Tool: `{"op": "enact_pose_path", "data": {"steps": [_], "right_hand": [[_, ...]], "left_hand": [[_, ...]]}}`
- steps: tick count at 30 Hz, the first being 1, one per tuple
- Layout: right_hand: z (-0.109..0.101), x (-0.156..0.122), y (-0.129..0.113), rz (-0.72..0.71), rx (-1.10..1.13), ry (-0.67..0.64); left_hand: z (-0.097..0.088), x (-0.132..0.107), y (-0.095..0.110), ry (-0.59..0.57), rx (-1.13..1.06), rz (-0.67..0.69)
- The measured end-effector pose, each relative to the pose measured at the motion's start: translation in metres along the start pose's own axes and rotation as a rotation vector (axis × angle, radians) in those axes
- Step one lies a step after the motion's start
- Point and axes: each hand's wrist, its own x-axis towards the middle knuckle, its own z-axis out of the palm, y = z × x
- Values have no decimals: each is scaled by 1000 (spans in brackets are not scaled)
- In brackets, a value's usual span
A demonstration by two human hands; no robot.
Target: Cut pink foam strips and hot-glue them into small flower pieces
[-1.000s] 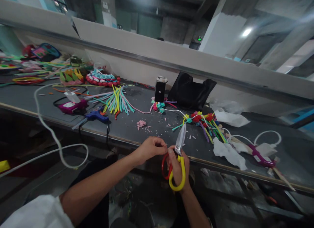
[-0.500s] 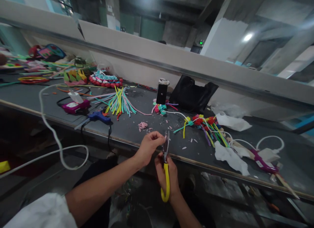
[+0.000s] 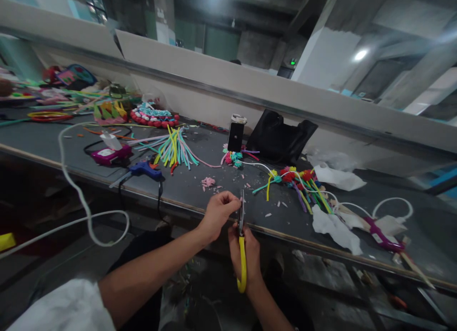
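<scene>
A pair of scissors (image 3: 242, 240) was held in the right hand (image 3: 250, 255), with the fingers wrapped about the yellow handle and the blades pointed away from the body, over the near edge of the dark surface (image 3: 189, 190). The blades were seen almost edge-on, so how far they were parted could not be told. The left hand (image 3: 218, 214) was held just beside them, its thumb and forefinger drawn into a narrow pinch close to the blades; whether a small piece was gripped there could not be made out.

Beyond the hands, a small heap of pink scraps (image 3: 207, 182) was seen on the surface, with loose bits scattered near it. A fanned bundle of yellow and teal fuzzy sticks (image 3: 174, 148) was laid farther left, and a blue glue gun (image 3: 145, 170) was placed near the edge, close to a purple box (image 3: 111, 155). A phone (image 3: 235, 137) was propped upright behind some fuzzy flowers (image 3: 233, 158), beside a black bag (image 3: 282, 137). To the right, more flowers with coloured stems (image 3: 298, 175) were crossed by a white cable (image 3: 259, 165), and crumpled white paper (image 3: 335, 229) was left near them.
</scene>
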Motion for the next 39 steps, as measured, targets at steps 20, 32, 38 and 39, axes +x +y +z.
{"op": "enact_pose_path", "data": {"steps": [20, 32, 38, 39], "right_hand": [[2, 1, 1, 5, 19, 1], [4, -3, 1, 74, 26, 25], [-9, 5, 2, 27, 70, 122], [-11, 6, 2, 23, 75, 131]], "left_hand": [[3, -1, -3, 22, -60, -26], [5, -3, -6, 0, -120, -37], [2, -1, -7, -68, -177, -26], [1, -1, -7, -76, -181, -30]]}}
